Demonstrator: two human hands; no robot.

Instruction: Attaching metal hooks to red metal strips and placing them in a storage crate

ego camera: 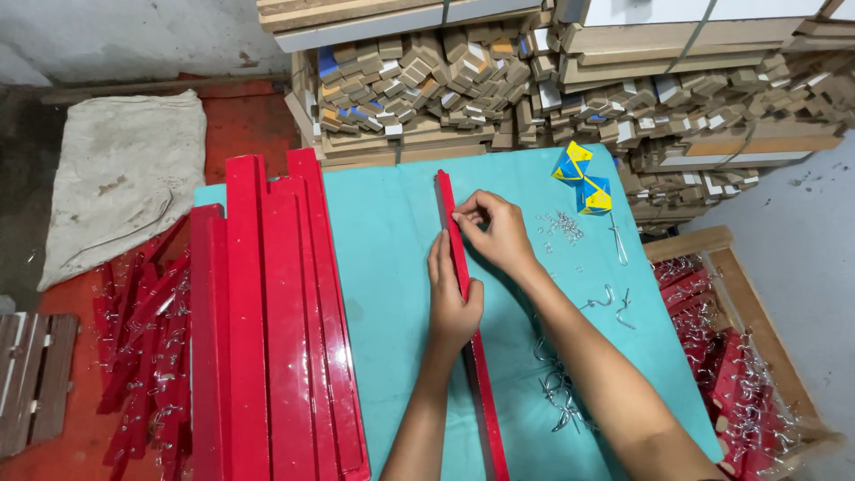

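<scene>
On teal table, glossy red strip, left hand, right hand

1. A teal table was seen from above.
2. A stack of red strips was laid along its left side.
3. One red strip was laid lengthwise at its middle.
4. Metal hooks and a blue-yellow box were scattered on its right.
</scene>
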